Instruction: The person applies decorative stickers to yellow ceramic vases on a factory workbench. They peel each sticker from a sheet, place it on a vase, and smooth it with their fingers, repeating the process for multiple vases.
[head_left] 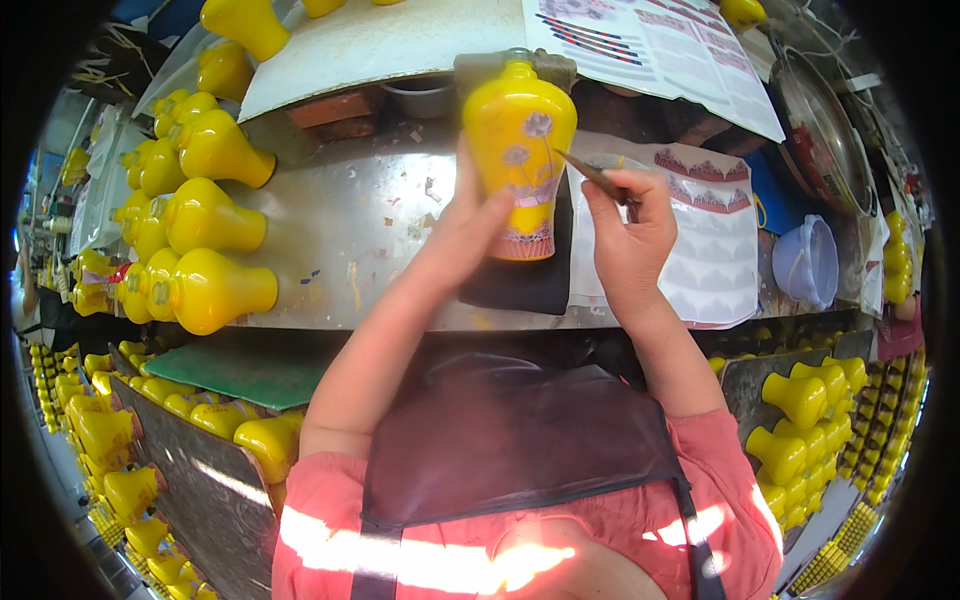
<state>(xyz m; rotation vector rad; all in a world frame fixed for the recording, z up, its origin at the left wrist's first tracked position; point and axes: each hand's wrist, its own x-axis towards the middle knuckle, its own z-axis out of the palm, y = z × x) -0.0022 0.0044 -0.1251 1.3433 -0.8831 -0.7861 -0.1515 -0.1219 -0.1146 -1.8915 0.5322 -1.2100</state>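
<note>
A glossy yellow bottle (503, 105), vase-shaped with a narrow clear neck, lies tilted on the bench with its neck toward a rolled cloth (560, 68). Purple flower decals and a patterned band near the base decorate its side. My left hand (472, 215) grips the bottle from its left, thumb across the lower body. In my right hand (637, 225), a slim brown pointed tool (590, 172) is pinched; whether it is tweezers or a brush I cannot tell. Its tip meets or nearly meets the bottle beside the flower stems. Under the bottle's base is a dark cloth (515, 287).
Several yellow bottles (215, 215) lie in rows along the bench's left. Decal sheets (712, 235) lie on the right, near a pale lavender bucket (805, 262). A white board (360, 45) spans the back left. More bottles (800, 395) fill crates beside me.
</note>
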